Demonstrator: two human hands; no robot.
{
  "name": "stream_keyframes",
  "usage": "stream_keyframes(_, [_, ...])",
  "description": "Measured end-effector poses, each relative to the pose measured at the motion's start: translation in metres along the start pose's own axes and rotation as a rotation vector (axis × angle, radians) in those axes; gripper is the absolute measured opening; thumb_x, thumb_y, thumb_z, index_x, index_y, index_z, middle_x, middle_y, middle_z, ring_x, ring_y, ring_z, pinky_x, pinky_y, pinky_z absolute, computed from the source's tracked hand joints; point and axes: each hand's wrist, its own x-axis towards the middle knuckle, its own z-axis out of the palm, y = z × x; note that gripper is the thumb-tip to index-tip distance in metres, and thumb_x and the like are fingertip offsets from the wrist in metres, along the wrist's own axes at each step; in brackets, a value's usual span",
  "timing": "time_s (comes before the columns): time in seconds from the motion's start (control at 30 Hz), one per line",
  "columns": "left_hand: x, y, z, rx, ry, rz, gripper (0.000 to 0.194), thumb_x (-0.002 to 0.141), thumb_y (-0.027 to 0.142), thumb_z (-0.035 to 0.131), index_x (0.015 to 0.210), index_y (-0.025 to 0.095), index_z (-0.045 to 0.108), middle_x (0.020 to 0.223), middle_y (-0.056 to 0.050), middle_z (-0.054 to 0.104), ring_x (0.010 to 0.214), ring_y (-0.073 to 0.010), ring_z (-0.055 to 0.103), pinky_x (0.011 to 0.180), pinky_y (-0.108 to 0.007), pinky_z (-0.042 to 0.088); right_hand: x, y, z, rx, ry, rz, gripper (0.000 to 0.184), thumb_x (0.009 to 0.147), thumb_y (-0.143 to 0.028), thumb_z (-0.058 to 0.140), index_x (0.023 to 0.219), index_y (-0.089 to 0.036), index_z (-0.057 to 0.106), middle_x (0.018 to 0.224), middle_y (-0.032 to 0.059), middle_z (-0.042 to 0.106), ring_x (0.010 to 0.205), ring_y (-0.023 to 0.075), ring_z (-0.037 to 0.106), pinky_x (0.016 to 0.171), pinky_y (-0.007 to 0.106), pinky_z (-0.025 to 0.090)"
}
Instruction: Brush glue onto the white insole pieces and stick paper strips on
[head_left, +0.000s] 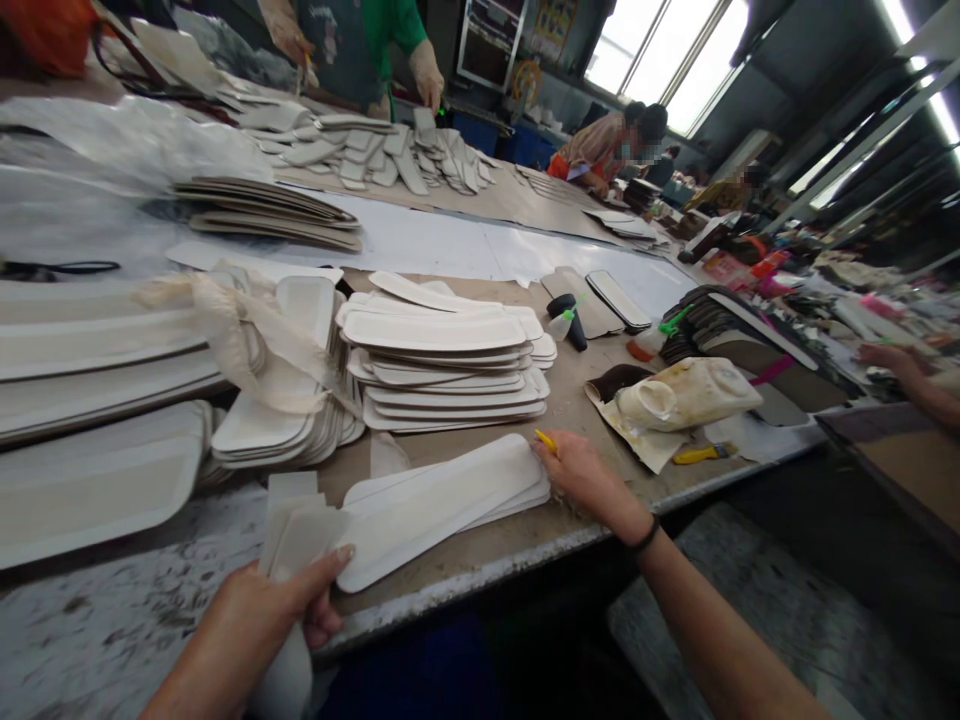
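Long white panels (442, 505) with rounded corners lie in a low, fanned pile at the table's front edge. My left hand (277, 610) is closed around several thin whitish strips (296, 530), its thumb reaching the near corner of the top panel. At the far end of that panel is my right hand (589, 478), fingers curled around a small yellow tool (546, 441); only its tip shows, so its kind is unclear. Just behind stands a tall stack of similar white panels (442, 370).
More panel stacks (97, 480) fill the left, with a cream cloth strip (255, 350) draped over one. To the right sit a glue-stained plastic container (686, 395), a yellow-handled brush (705, 453), a small bottle (649, 343) and dark stacked pieces (720, 330). Co-workers stand across the table.
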Motion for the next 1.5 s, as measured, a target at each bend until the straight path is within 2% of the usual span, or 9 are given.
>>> stream_keyframes(0.1, [-0.011,0.007,-0.001,-0.103,-0.038,0.042,0.044,0.061,0.049,0.068,0.033,0.02,0.052,0.038,-0.004,0.057,0.043,-0.016,0.048,0.052,-0.027,0.039,-0.001,0.0,-0.005,0.087,0.002,-0.015,0.02,0.087,-0.025,0.041,0.069,-0.02,0.048,0.067,0.0014,0.057,0.064,0.0148,0.052,0.06,0.025,0.04])
stream_keyframes(0.2, [-0.016,0.01,-0.006,-0.22,-0.068,0.08,0.041,0.064,0.045,0.07,0.039,0.017,0.054,0.041,-0.002,0.055,0.044,-0.0124,0.046,0.053,-0.024,0.039,-0.005,-0.002,-0.011,0.33,0.017,-0.002,0.02,0.085,-0.035,0.043,0.071,-0.021,0.045,0.061,-0.0039,0.047,0.055,0.0117,0.045,0.053,0.023,0.039])
stream_keyframes(0.33, [-0.02,0.01,-0.014,-0.432,-0.068,0.071,0.033,0.055,0.04,0.079,0.053,0.016,0.055,0.044,0.003,0.051,0.043,-0.0079,0.039,0.045,-0.02,0.033,-0.015,-0.009,-0.014,0.806,-0.049,0.16,0.037,0.069,-0.053,0.061,0.073,-0.022,0.042,0.052,-0.0102,0.035,0.042,0.0072,0.031,0.04,0.02,0.027])
stream_keyframes(0.43, [-0.022,0.01,-0.018,-0.521,-0.094,0.082,0.034,0.055,0.038,0.08,0.064,0.016,0.056,0.049,0.004,0.053,0.045,-0.0073,0.04,0.045,-0.019,0.033,-0.023,-0.019,-0.016,0.988,-0.102,0.247,0.047,0.057,-0.056,0.071,0.075,-0.02,0.045,0.052,-0.0106,0.036,0.04,0.0048,0.028,0.038,0.019,0.021])
stream_keyframes(0.6, [-0.022,0.007,-0.02,-0.499,-0.147,0.109,0.034,0.062,0.041,0.077,0.068,0.015,0.056,0.049,0.003,0.054,0.046,-0.0075,0.041,0.046,-0.019,0.035,-0.034,-0.032,-0.018,0.963,-0.107,0.228,0.048,0.056,-0.059,0.071,0.063,-0.019,0.045,0.05,-0.0095,0.033,0.043,0.0044,0.027,0.04,0.019,0.019])
stream_keyframes(0.8, [-0.024,0.006,-0.021,-0.564,-0.046,0.083,0.047,0.047,0.038,0.086,0.074,0.013,0.056,0.057,0.005,0.053,0.049,-0.0064,0.041,0.044,-0.018,0.035,-0.05,-0.034,-0.014,0.97,-0.103,0.193,0.047,0.061,-0.06,0.068,0.07,-0.019,0.047,0.051,-0.0097,0.032,0.043,0.0053,0.026,0.039,0.02,0.019])
stream_keyframes(1.07, [-0.031,0.004,-0.022,-0.571,0.017,0.054,0.044,0.043,0.035,0.086,0.074,0.014,0.063,0.059,0.004,0.058,0.049,-0.0071,0.045,0.043,-0.018,0.039,-0.062,-0.034,-0.008,0.995,-0.094,0.177,0.049,0.063,-0.064,0.066,0.07,-0.02,0.045,0.052,-0.0099,0.031,0.043,0.0058,0.027,0.04,0.021,0.022])
stream_keyframes(1.27, [-0.034,0.004,-0.025,-0.638,-0.093,0.01,0.04,0.044,0.032,0.088,0.069,0.017,0.06,0.052,0.007,0.05,0.044,-0.0066,0.039,0.04,-0.018,0.037,-0.069,-0.036,-0.009,1.233,-0.139,0.193,0.047,0.062,-0.057,0.072,0.075,-0.019,0.048,0.051,-0.0105,0.034,0.04,0.0032,0.023,0.038,0.018,0.018])
stream_keyframes(1.5, [-0.012,-0.013,-0.028,-0.616,-0.245,-0.118,0.032,0.054,0.036,0.084,0.054,0.019,0.056,0.046,0.005,0.048,0.044,-0.0089,0.039,0.042,-0.02,0.04,-0.071,-0.031,0.001,1.472,-0.176,0.21,0.047,0.064,-0.056,0.072,0.067,-0.019,0.044,0.047,-0.0101,0.036,0.039,0.0019,0.023,0.037,0.015,0.018])
